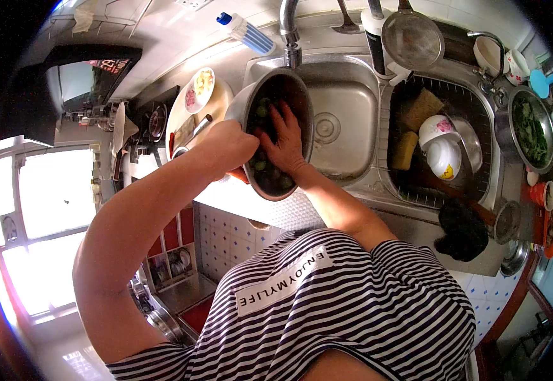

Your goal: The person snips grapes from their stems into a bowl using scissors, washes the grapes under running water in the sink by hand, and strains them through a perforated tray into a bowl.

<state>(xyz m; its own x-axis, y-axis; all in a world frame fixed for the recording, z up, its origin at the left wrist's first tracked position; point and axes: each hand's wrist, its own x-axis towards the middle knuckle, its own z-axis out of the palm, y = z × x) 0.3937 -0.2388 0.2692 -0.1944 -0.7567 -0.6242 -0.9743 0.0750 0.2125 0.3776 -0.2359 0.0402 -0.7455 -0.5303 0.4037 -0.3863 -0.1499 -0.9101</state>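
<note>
A deep grey metal pot (306,101) is tilted at the left edge of the sink basin, beneath the tap. My left hand (235,147) is closed on its near-left rim. Inside the pot, my right hand (281,141) reaches in with fingers stretched apart over dark, wet contents. Several roundish green pieces (260,165) show around that hand; their kind is too dark to make out. Whether the right fingertips touch them is unclear.
The steel sink (346,152) lies right of the pot. Its second basin has a black rack with bowls (442,157) and a yellow sponge (404,150). A cutting board (216,105) with a plate (200,89) stands left. Leafy greens (530,130) fill a bowl far right.
</note>
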